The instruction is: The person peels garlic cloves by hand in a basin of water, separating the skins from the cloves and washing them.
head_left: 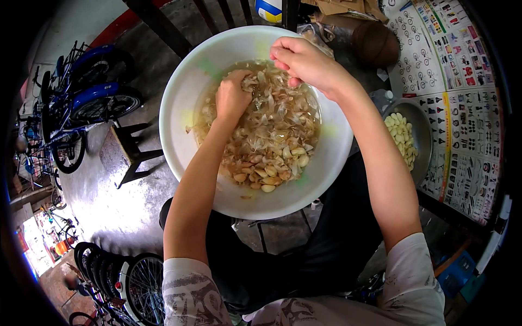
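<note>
A wide white plastic basin [176, 117] holds water with loose garlic skins [272, 106] floating over much of it. Garlic cloves [272, 173] gather at the near side, some pale and peeled-looking, others brownish. My left hand [234, 96] is down in the basin at its left, fingers curled around a clump of wet garlic skins. Above the basin's far right part, my right hand [302, 61] is raised clear of the water. Its fingers are bent inward and closed; whatever they hold, if anything, is hidden.
A metal bowl [427, 138] of peeled garlic cloves [401, 136] stands at the right beside a printed-sheet-covered table [462, 108]. A basketball [375, 44] and a chair [163, 27] are beyond the basin. A small stool [120, 149] and several bicycles [98, 103] stand left.
</note>
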`<state>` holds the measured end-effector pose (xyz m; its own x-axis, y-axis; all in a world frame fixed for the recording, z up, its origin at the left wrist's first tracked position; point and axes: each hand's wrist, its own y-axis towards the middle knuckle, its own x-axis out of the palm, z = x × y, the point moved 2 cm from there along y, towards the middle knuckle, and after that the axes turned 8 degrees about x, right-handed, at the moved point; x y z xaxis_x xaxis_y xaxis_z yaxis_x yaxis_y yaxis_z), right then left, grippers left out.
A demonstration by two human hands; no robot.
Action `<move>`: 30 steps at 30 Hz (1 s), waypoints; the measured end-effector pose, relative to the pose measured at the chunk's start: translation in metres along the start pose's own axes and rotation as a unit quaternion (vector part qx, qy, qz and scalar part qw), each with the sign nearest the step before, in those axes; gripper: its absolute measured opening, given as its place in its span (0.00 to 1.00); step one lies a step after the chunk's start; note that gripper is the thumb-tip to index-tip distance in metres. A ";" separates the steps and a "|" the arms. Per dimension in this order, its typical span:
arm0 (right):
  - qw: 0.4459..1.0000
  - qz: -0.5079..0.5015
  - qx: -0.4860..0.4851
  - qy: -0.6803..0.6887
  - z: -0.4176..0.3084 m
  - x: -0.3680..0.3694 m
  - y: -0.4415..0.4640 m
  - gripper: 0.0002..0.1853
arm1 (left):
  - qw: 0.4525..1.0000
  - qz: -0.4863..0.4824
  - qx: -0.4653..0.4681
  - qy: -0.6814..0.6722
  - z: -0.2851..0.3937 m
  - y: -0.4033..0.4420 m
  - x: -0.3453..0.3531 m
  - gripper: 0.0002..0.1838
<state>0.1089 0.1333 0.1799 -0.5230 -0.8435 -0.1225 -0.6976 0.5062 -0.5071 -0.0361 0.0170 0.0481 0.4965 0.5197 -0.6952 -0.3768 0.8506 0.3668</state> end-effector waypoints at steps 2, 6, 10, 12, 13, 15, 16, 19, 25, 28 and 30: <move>1.000 -0.004 0.003 -0.006 0.000 0.000 0.000 0.12 | 1.000 0.016 0.012 0.008 0.004 0.000 0.002 0.22; 1.000 -0.012 -0.011 -0.020 0.001 -0.001 0.003 0.12 | 0.995 -0.030 -0.077 -0.063 -0.002 0.004 0.005 0.23; 1.000 -0.009 -0.010 -0.018 0.002 -0.004 0.004 0.11 | 0.983 0.002 -0.093 -0.159 -0.007 0.007 0.004 0.24; 1.000 -0.012 -0.009 -0.023 0.002 -0.005 0.007 0.11 | 0.979 0.007 -0.102 -0.174 -0.009 0.008 0.000 0.24; 0.999 -0.014 -0.007 -0.029 0.003 -0.006 0.008 0.12 | 0.981 -0.008 -0.104 -0.165 -0.010 0.009 -0.003 0.22; 0.998 -0.009 -0.007 -0.055 0.007 -0.008 0.012 0.11 | 0.982 -0.023 -0.107 -0.155 -0.018 0.009 -0.004 0.19; 0.997 -0.003 -0.007 -0.082 0.010 -0.008 0.014 0.10 | 0.965 -0.018 -0.135 -0.224 -0.026 0.009 0.000 0.18; 0.989 -0.012 0.026 -0.148 0.017 -0.007 0.025 0.08 | 0.920 -0.016 -0.198 -0.339 -0.030 0.009 0.003 0.15; 0.972 -0.025 0.028 -0.232 0.027 0.003 0.044 0.12 | 0.885 -0.038 -0.237 -0.398 -0.025 0.010 -0.001 0.14; 0.969 -0.018 0.014 -0.245 0.024 0.004 0.045 0.16 | 0.874 -0.049 -0.248 -0.415 -0.023 0.010 -0.002 0.13; 0.966 -0.023 0.025 -0.255 0.025 0.006 0.049 0.16 | 0.866 -0.053 -0.249 -0.431 -0.021 0.009 -0.002 0.13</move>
<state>0.0840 0.1488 0.1327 -0.1727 -0.8505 -0.4967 -0.6832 0.4667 -0.5616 -0.0572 0.0224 0.0394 0.8670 0.4903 0.0891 -0.4776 0.8685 -0.1326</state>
